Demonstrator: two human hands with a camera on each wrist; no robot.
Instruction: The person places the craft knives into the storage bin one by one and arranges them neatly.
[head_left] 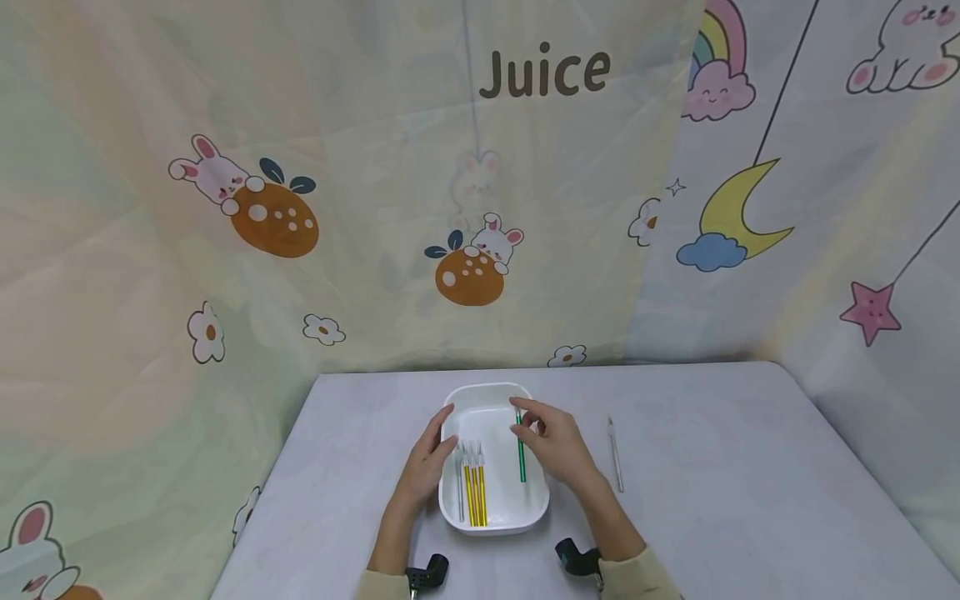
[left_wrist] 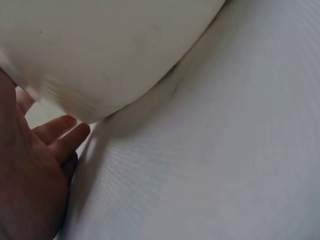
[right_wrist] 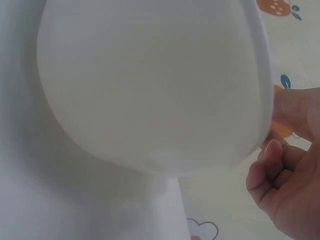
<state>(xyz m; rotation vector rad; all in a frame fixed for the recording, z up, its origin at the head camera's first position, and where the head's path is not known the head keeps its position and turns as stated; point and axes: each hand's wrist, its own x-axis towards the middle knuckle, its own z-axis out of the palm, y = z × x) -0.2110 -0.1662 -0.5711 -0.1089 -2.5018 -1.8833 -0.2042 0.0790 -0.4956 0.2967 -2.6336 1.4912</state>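
Note:
A white tray (head_left: 498,521) stands between the hands in the head view. My left hand (head_left: 423,467) holds its left side, thumb over the rim; in the left wrist view the fingers (left_wrist: 70,142) are at the outer wall. Over the tray's right side, my right hand (head_left: 555,437) grips a slim green pen-like stick (head_left: 522,462) near its top, between thumb and fingers. Several yellow sticks with pale tips (head_left: 476,496) lie side by side at the tray's lower left, beside a silver one (head_left: 461,492). The right wrist view shows curled fingers (right_wrist: 265,172) beyond the tray wall, the green stick hidden.
Another silver stick (head_left: 616,454) lies on the white-covered table (head_left: 720,483), right of the tray. A printed cloth (head_left: 390,208) hangs behind the table's far edge. Black wrist devices (head_left: 427,573) sit at both sleeves.

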